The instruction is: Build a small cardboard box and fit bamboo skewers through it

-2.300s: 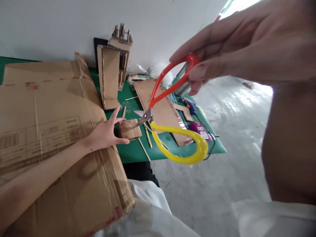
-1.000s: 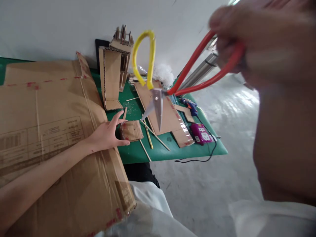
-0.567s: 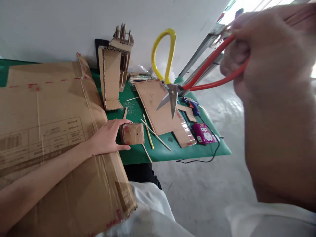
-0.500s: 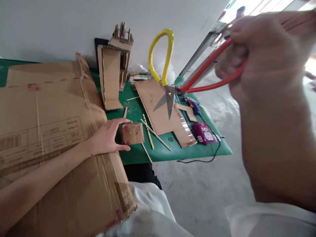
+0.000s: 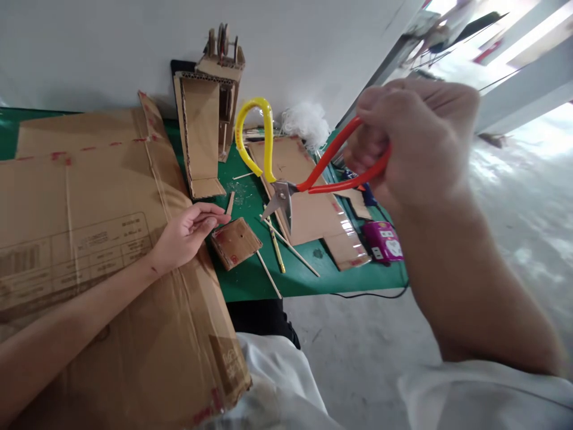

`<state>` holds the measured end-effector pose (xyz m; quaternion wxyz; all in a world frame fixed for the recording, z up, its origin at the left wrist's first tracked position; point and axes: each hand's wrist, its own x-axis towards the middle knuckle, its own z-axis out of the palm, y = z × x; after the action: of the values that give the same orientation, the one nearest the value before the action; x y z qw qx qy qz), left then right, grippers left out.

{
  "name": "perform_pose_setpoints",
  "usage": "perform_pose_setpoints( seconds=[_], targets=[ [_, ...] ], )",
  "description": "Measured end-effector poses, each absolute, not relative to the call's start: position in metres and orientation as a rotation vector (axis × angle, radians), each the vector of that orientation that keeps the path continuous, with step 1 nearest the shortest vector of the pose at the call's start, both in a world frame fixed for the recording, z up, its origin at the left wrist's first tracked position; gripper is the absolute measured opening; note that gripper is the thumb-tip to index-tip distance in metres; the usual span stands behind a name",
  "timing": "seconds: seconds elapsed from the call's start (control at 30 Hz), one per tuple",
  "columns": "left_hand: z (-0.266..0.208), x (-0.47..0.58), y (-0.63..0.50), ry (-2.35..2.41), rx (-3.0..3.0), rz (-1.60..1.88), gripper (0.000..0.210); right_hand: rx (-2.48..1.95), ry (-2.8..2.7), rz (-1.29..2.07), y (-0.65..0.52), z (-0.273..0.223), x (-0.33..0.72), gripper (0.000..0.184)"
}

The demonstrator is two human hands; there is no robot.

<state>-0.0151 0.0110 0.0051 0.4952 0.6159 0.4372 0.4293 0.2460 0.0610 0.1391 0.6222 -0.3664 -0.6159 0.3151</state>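
Observation:
My right hand [image 5: 416, 137] is raised and closed round the red handle of a pair of scissors [image 5: 283, 194]. Their yellow handle loop stands free at upper left, and the blades point down, spread apart, above the table. My left hand [image 5: 190, 236] rests over the big cardboard's edge with thumb and fingers drawn together; what they hold, if anything, is hidden. Its fingertips meet the lower end of a narrow cardboard strip [image 5: 231, 203]; whether they grip it I cannot tell. Just right of these fingers sits a small cardboard box [image 5: 237, 242] with a hole in its top, turned at an angle.
A large flattened carton [image 5: 89, 179] covers the left of the green table [image 5: 295, 283]. Behind stands a cardboard structure [image 5: 201, 131] with discs on top. Thin sticks [image 5: 268, 275], a pencil [image 5: 276, 251], cardboard sheets [image 5: 308, 209] and a purple power socket [image 5: 382, 242] lie rightward.
My left hand has let go of the small box and drawn its fingers together beside it. The box has turned. My right hand has brought the scissors lower and to the left.

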Motion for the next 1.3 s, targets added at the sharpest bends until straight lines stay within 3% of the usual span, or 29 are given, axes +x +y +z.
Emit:
perform_pose_setpoints(
  seconds=[0.4, 0.7, 0.93, 1.1, 1.3],
  targets=[
    [0.007, -0.019, 0.021, 1.113, 1.141, 1.338, 0.037, -0.804, -1.394, 0.703, 0.064, 0.138, 0.250, 0.030],
    [0.043, -0.023, 0.028, 1.082, 1.051, 1.405, 0.032, -0.846, -1.353, 0.672, 0.058, 0.153, 0.256, 0.033],
    [0.067, -0.039, 0.027, 1.094, 1.287, 1.072, 0.018, -0.842, -1.400, 0.687, 0.063, 0.153, 0.262, 0.040],
    [0.073, -0.049, 0.012, 1.172, 1.577, 0.713, 0.023, -0.842, -1.353, 0.691, 0.063, 0.154, 0.256, 0.037],
    [0.067, -0.062, 0.007, 1.255, 1.785, 0.566, 0.032, -0.831, -1.302, 0.746, 0.053, 0.165, 0.242, 0.038]
  ],
)
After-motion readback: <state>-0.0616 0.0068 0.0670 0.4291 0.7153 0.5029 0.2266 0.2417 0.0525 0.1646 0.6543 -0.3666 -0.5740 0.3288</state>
